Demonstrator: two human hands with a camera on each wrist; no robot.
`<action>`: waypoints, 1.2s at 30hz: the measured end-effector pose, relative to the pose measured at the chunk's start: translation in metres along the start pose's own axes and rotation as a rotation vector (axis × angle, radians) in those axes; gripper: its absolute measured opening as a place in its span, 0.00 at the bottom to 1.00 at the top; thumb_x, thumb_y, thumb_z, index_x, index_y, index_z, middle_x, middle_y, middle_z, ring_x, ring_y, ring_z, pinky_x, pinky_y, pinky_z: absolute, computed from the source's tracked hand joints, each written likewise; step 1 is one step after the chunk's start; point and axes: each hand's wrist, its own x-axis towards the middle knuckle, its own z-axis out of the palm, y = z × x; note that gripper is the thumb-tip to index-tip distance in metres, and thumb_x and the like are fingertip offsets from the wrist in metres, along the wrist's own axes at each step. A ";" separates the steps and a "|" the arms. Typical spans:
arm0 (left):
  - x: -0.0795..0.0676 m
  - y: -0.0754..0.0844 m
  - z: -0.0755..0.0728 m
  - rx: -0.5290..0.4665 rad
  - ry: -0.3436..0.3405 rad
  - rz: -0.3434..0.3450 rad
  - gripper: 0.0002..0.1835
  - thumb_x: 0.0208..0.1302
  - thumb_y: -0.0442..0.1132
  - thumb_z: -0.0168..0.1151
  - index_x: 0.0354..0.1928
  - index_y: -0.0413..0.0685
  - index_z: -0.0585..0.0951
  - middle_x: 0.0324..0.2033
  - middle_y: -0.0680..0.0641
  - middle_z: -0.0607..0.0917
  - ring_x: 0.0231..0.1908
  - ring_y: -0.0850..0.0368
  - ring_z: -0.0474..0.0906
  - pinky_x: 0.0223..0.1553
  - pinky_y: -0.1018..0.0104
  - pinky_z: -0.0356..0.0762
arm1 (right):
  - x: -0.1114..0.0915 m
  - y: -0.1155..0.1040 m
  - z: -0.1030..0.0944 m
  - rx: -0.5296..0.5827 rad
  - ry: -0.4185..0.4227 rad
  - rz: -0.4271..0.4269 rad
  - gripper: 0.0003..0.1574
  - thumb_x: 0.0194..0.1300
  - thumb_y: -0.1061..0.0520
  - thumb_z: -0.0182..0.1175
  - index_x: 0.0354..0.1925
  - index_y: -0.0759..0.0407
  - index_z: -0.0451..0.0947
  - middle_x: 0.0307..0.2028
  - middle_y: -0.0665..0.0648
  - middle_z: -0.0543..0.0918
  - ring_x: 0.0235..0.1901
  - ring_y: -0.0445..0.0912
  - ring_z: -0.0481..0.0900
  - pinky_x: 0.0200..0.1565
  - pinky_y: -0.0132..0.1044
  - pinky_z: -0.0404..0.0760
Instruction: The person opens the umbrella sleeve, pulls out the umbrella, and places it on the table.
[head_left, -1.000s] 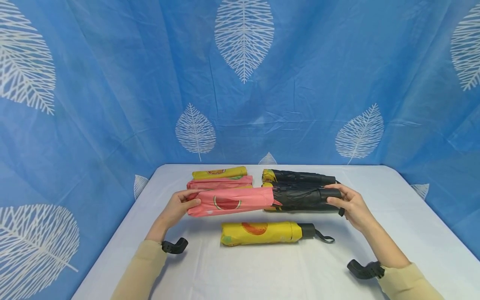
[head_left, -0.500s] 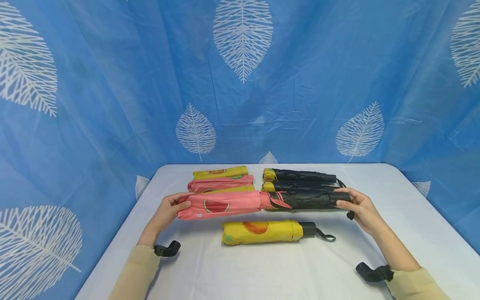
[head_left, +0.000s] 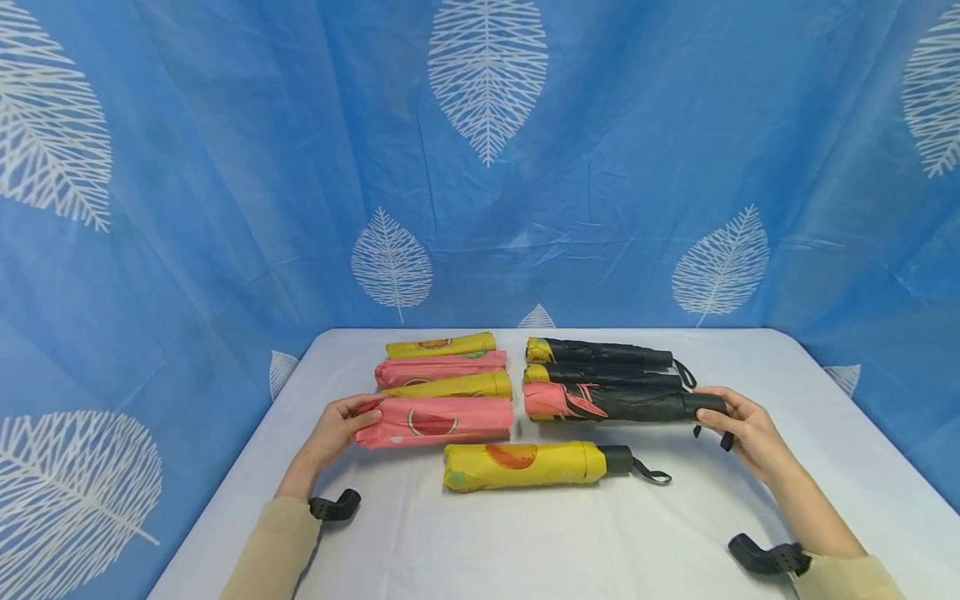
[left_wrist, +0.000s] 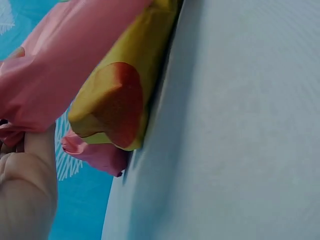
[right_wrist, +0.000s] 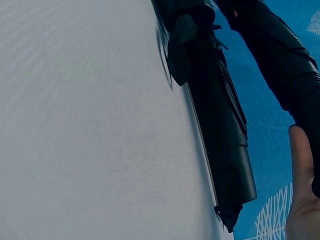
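Observation:
In the head view, my left hand [head_left: 326, 442] pinches the left end of a pink umbrella sleeve [head_left: 442, 422] with a watermelon print. My right hand [head_left: 757, 437] grips the handle of a folded black umbrella [head_left: 630, 402] whose tip shows pink lining. A narrow gap parts the sleeve's right end from the umbrella's tip. The left wrist view has the pink sleeve [left_wrist: 65, 60] held over a yellow one [left_wrist: 117, 100]. From the right wrist, the gripped umbrella [right_wrist: 280, 55] appears above another black umbrella [right_wrist: 220, 110] lying on the table.
Nearer me lies a yellow sleeved umbrella [head_left: 517, 464] with a black handle and strap. Behind my hands, yellow and pink sleeves [head_left: 450, 365] line up at left, and black umbrellas [head_left: 600, 352] at right. A blue leaf-print cloth [head_left: 600, 167] encloses the white table [head_left: 525, 550].
The black umbrella has come out of the pink sleeve as my right hand moved right and my left hand moved slightly left. Both pieces are now apart, and the sleeve is lower.

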 end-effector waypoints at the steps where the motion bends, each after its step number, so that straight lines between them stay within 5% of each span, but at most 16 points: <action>1: 0.000 -0.001 0.001 0.013 0.007 -0.005 0.18 0.66 0.32 0.57 0.57 0.33 0.76 0.41 0.50 0.82 0.34 0.62 0.79 0.34 0.70 0.80 | -0.001 0.000 -0.001 0.004 -0.003 -0.002 0.21 0.66 0.71 0.53 0.52 0.54 0.78 0.42 0.48 0.81 0.40 0.40 0.81 0.42 0.31 0.79; 10: 0.002 0.000 0.008 0.312 0.064 -0.054 0.24 0.62 0.41 0.64 0.59 0.38 0.76 0.54 0.41 0.77 0.47 0.58 0.72 0.44 0.70 0.74 | -0.003 0.007 -0.006 -0.068 -0.006 0.011 0.20 0.65 0.70 0.55 0.51 0.54 0.79 0.38 0.49 0.82 0.37 0.41 0.81 0.39 0.32 0.80; 20: 0.002 0.007 0.012 0.427 0.029 -0.066 0.24 0.62 0.40 0.64 0.59 0.38 0.76 0.55 0.40 0.77 0.47 0.52 0.73 0.44 0.68 0.74 | -0.004 0.015 -0.012 -0.130 -0.011 0.028 0.20 0.65 0.70 0.56 0.51 0.53 0.79 0.38 0.48 0.82 0.35 0.43 0.81 0.35 0.33 0.78; 27: -0.002 0.042 0.029 0.420 -0.032 0.029 0.26 0.63 0.34 0.61 0.62 0.32 0.70 0.59 0.35 0.73 0.62 0.38 0.64 0.60 0.44 0.60 | -0.005 0.020 -0.016 -0.142 -0.011 0.074 0.21 0.65 0.69 0.56 0.49 0.47 0.79 0.40 0.46 0.82 0.37 0.41 0.81 0.36 0.31 0.78; 32: 0.003 0.046 0.043 0.340 -0.099 0.134 0.26 0.63 0.31 0.61 0.63 0.36 0.71 0.60 0.37 0.73 0.61 0.40 0.65 0.60 0.46 0.61 | -0.004 0.022 -0.020 -0.167 -0.025 0.110 0.21 0.66 0.66 0.57 0.51 0.45 0.79 0.42 0.43 0.80 0.39 0.41 0.81 0.39 0.31 0.78; 36: 0.004 0.043 0.062 0.298 -0.220 0.126 0.25 0.63 0.32 0.62 0.62 0.37 0.72 0.59 0.37 0.73 0.60 0.41 0.67 0.53 0.51 0.71 | -0.003 0.021 -0.021 -0.265 -0.027 0.143 0.19 0.65 0.62 0.59 0.53 0.47 0.77 0.42 0.44 0.78 0.32 0.38 0.77 0.32 0.32 0.75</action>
